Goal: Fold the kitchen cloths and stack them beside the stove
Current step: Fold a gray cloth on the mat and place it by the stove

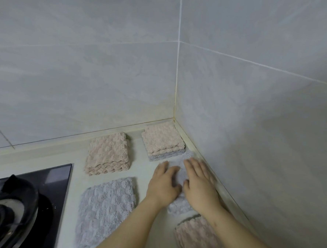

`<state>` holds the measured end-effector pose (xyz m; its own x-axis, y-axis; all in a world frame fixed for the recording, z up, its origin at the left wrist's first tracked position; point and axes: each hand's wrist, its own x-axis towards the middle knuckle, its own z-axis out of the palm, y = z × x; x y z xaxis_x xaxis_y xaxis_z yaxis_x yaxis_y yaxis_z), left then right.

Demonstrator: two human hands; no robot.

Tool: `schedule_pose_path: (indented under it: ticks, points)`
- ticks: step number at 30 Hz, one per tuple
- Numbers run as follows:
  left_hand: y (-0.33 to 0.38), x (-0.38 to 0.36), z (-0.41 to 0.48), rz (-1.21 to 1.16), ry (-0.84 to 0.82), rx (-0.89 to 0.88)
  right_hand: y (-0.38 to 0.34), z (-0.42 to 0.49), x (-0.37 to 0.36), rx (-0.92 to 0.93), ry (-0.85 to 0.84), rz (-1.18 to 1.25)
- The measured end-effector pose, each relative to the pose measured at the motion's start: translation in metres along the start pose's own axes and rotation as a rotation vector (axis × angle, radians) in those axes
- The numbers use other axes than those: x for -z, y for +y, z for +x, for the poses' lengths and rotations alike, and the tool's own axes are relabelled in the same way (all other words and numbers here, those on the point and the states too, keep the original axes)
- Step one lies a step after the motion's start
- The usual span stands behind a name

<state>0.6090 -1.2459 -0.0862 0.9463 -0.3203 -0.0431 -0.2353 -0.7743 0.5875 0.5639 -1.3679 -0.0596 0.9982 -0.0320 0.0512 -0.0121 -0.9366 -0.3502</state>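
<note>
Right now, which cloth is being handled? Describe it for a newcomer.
Find the corner where the two tiled walls meet; a folded stack, pink over grey, sits there. Just in front of it, along the right wall, lies the grey cloth. Unlike the other grey cloth by the stove, it has the left hand and right hand pressed on it.

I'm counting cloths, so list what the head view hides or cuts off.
Head view:
- Grey cloth under hands: left hand and right hand cover its middle; folds unreadable.
- Pink cloth, bottom: cropped by frame edge, crossed by right forearm.
- Corner stack: layer count too fine to tell.
- Stove: cut by left edge.
</note>
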Motion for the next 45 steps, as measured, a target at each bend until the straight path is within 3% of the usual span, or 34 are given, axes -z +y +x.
schedule_pose_path:
  ticks: [4,10,20,39,45]
  points:
    - [-0.005,-0.006,0.005,0.101,-0.002,-0.016,0.012,0.013,-0.009,0.011,-0.141,0.007]
    - [-0.016,-0.011,-0.001,-0.071,-0.080,-0.030,0.030,0.013,-0.024,0.005,-0.179,-0.035]
    - [-0.023,0.001,-0.005,0.185,-0.343,-0.023,0.035,0.011,-0.033,-0.025,-0.210,0.106]
    - [-0.013,0.007,0.005,0.457,-0.364,0.141,0.026,0.013,-0.037,-0.065,-0.243,-0.027]
    - [-0.014,0.009,-0.014,0.221,-0.257,0.128,0.022,0.004,-0.026,-0.085,-0.203,-0.023]
